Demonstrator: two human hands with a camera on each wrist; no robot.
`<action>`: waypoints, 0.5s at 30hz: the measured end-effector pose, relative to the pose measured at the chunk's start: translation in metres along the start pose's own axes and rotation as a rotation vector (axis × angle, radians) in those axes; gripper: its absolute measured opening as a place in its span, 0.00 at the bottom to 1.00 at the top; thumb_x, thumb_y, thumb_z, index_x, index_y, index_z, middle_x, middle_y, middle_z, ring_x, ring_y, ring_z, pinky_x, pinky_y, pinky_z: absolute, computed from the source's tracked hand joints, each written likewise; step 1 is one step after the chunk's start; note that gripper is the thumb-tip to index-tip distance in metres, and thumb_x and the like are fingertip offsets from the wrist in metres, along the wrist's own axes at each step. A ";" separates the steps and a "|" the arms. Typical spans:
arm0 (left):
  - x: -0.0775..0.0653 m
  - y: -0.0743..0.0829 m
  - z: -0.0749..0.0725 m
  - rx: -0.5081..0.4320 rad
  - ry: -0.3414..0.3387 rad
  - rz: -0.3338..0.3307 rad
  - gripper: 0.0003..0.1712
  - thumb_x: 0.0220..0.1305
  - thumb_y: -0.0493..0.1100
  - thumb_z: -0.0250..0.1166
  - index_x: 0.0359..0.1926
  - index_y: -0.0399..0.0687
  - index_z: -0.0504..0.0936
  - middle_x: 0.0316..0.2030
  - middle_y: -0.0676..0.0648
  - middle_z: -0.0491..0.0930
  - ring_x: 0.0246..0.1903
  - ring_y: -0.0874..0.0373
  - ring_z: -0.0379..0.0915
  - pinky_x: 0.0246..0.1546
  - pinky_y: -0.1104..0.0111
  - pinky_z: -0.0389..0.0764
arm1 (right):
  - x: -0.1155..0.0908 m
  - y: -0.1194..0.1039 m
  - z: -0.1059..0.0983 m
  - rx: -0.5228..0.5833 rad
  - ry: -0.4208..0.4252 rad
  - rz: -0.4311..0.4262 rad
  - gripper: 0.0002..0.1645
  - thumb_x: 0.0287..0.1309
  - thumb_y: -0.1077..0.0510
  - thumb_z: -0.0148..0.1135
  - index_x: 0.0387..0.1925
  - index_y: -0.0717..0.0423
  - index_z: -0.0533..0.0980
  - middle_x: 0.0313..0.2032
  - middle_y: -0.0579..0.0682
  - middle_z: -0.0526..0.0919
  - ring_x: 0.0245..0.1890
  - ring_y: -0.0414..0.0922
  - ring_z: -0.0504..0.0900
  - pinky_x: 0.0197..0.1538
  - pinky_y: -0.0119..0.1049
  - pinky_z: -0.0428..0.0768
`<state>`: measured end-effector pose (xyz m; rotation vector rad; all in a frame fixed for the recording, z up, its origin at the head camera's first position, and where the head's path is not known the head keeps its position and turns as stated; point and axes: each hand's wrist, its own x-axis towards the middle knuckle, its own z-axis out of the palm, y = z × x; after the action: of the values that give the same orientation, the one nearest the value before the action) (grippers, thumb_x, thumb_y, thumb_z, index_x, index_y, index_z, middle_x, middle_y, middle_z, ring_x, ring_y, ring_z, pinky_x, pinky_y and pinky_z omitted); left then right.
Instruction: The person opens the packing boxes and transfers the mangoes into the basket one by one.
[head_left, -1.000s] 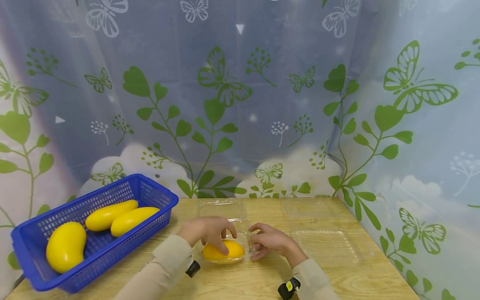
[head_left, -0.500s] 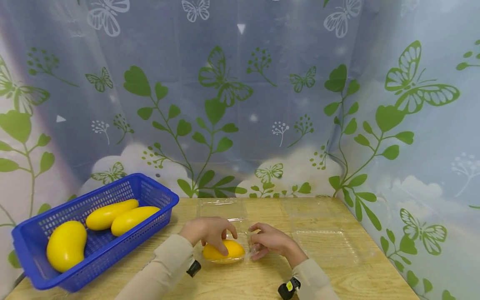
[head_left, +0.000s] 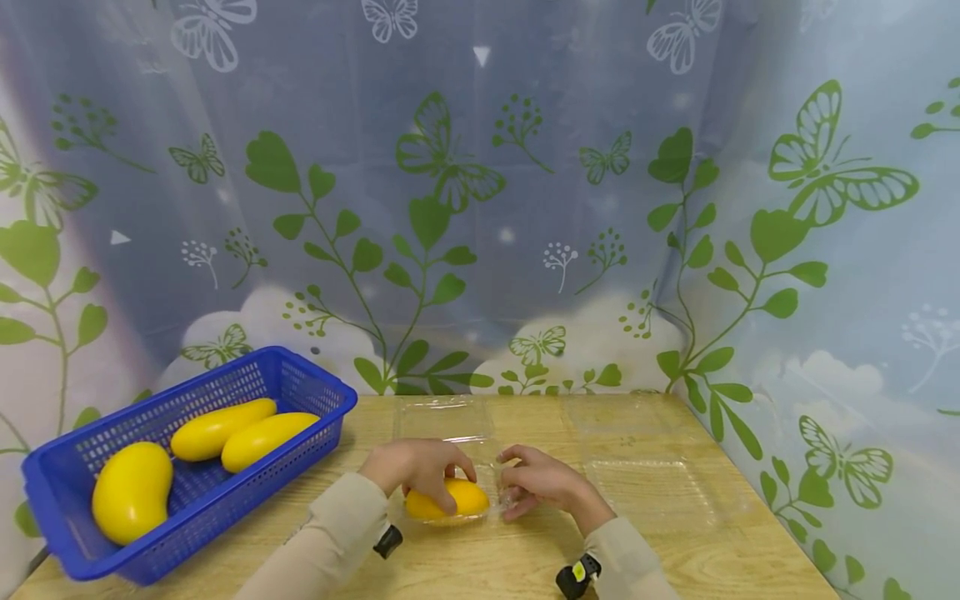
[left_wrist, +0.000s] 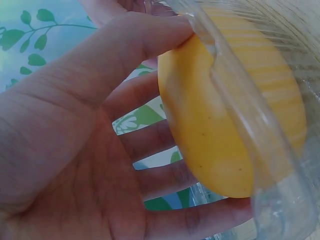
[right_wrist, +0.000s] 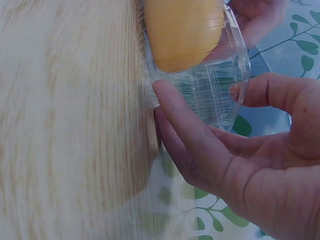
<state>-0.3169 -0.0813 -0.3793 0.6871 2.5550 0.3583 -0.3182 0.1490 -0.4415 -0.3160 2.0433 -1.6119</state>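
A smooth yellow mango (head_left: 473,497) sits in a clear plastic clamshell box (left_wrist: 245,102) on the table, the lid (head_left: 442,419) folded back behind it. My left hand (head_left: 418,465) reaches over the box and grips the mango, thumb on the near side and fingers on the far side. At the box's right end, my right hand (head_left: 546,479) holds the clear wall. The right wrist view shows its thumb at the rim and other fingers low against the outside. The mango's far side is partly hidden by the left hand.
To the left stands a blue perforated basket (head_left: 41,500) with three yellow mangoes (head_left: 135,493) inside. A second clear clamshell box (head_left: 660,492) lies spread at the right of the wooden table (head_left: 450,575). A patterned curtain (head_left: 525,250) hangs behind the table.
My left hand has dipped very slightly over the mango. The right hand, the box and the basket stay where they were.
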 end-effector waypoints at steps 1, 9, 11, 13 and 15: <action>0.000 0.000 0.000 0.000 -0.001 -0.001 0.29 0.57 0.47 0.78 0.61 0.65 0.83 0.53 0.48 0.82 0.39 0.58 0.79 0.28 0.57 0.88 | 0.000 0.000 0.000 0.000 0.001 0.000 0.33 0.70 0.64 0.49 0.72 0.73 0.57 0.28 0.49 0.69 0.23 0.40 0.67 0.43 0.47 0.91; 0.000 0.001 -0.001 0.008 -0.005 0.018 0.29 0.58 0.46 0.77 0.61 0.65 0.82 0.52 0.47 0.81 0.33 0.58 0.79 0.30 0.55 0.88 | 0.001 0.000 -0.001 0.000 -0.005 0.001 0.32 0.71 0.64 0.49 0.72 0.72 0.57 0.26 0.48 0.68 0.23 0.40 0.66 0.44 0.48 0.90; 0.000 0.002 -0.001 0.007 -0.005 0.024 0.29 0.59 0.46 0.76 0.62 0.64 0.82 0.52 0.47 0.81 0.31 0.57 0.78 0.30 0.55 0.88 | 0.001 0.000 -0.001 -0.003 -0.008 0.001 0.32 0.71 0.64 0.49 0.72 0.72 0.57 0.26 0.48 0.67 0.23 0.40 0.65 0.44 0.48 0.90; 0.000 0.002 -0.001 0.009 -0.006 0.030 0.30 0.59 0.45 0.76 0.63 0.64 0.81 0.52 0.47 0.81 0.29 0.58 0.78 0.29 0.58 0.87 | 0.001 0.001 -0.001 -0.003 -0.010 0.001 0.32 0.71 0.63 0.49 0.71 0.72 0.57 0.26 0.48 0.67 0.23 0.40 0.65 0.44 0.49 0.90; 0.000 0.003 -0.001 0.016 -0.006 0.037 0.29 0.59 0.45 0.76 0.63 0.64 0.81 0.52 0.47 0.82 0.28 0.58 0.77 0.27 0.62 0.84 | 0.001 0.001 -0.001 -0.002 -0.010 0.001 0.32 0.71 0.63 0.49 0.71 0.72 0.57 0.26 0.48 0.67 0.23 0.40 0.65 0.44 0.49 0.90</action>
<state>-0.3157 -0.0794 -0.3777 0.7408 2.5450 0.3480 -0.3200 0.1497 -0.4423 -0.3236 2.0373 -1.6045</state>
